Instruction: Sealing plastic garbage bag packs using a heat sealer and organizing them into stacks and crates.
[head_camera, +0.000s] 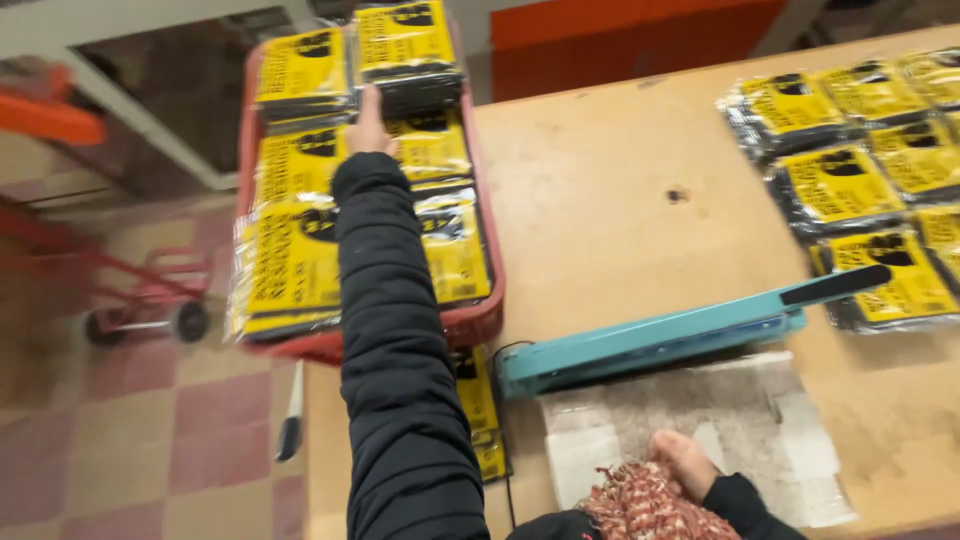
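I see the yellow and black sealed packets (300, 255) piled in a red crate (480, 325), which stands at the left end of the wooden table (600, 200) and partly over its edge. My left hand (370, 125) is stretched far out in a black sleeve and lies on the packets in the far part of the crate, fingers flat and together on a packet; I cannot tell if it grips anything. My right hand (685, 462) is near my body, curled loosely on a worn grey-white sheet (700, 410), just beside a red and white knitted cloth (640, 505); it seems to hold nothing. Behind the sheet lies a teal heat sealer (650, 340) with its arm raised. More packets (850, 180) are spread at the right of the table. Left of the crate, a red trolley (150, 290) stands on the checkered floor (200, 440).
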